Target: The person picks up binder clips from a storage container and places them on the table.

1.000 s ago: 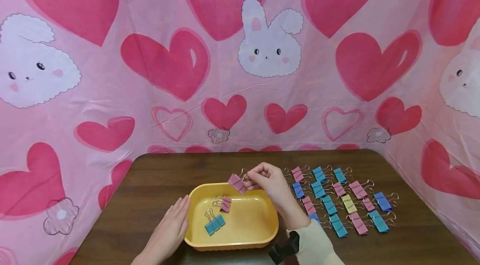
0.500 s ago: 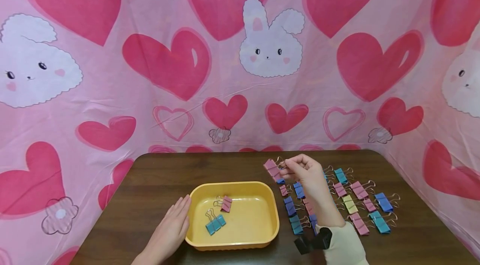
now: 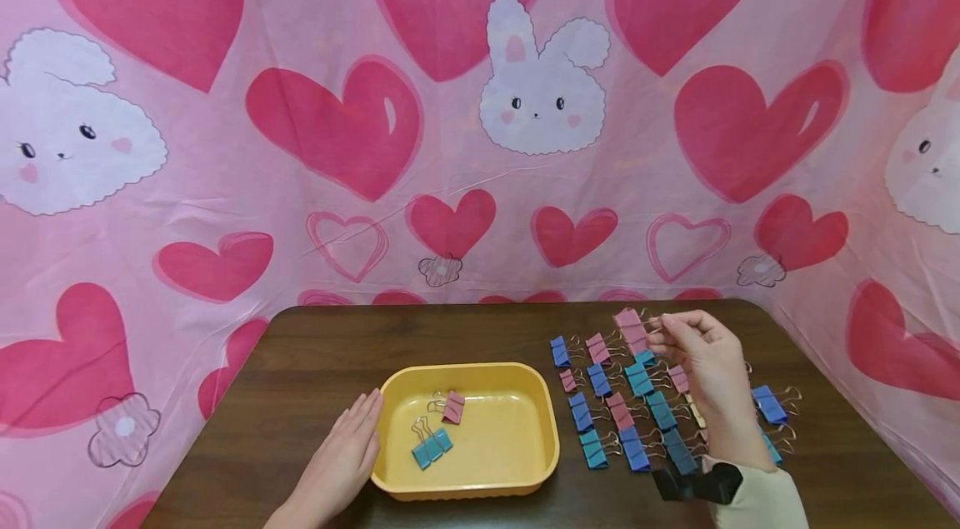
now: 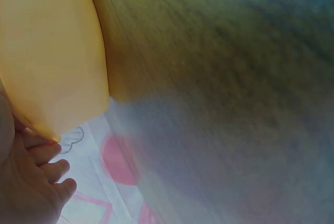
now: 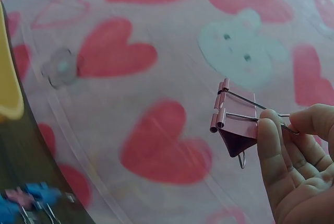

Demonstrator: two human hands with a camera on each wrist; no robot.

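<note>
My right hand (image 3: pixel 701 354) pinches a pink binder clip (image 3: pixel 632 331) by its wire handle, held above the back of the clip rows. In the right wrist view the clip (image 5: pixel 240 119) hangs from thumb and fingers, its wire handles toward the palm. My left hand (image 3: pixel 341 450) lies with straight fingers along the left wall of a yellow tray (image 3: pixel 542 462); the left wrist view shows the fingers (image 4: pixel 47 169) at the tray's edge. Inside the tray are a small pink binder clip (image 3: pixel 453 407) and a larger teal binder clip (image 3: pixel 432 449).
Several blue, teal, pink and yellow binder clips lie in rows on the right of the dark wooden table (image 3: pixel 300 346), among them a blue clip (image 3: pixel 768 404) at the far right. My right arm hides some of them. A pink heart-print cloth (image 3: pixel 450 137) hangs behind the table.
My right hand has carried the pink binder clip from above the tray rightward over the clip rows. The left hand and the clips in the tray stay put.
</note>
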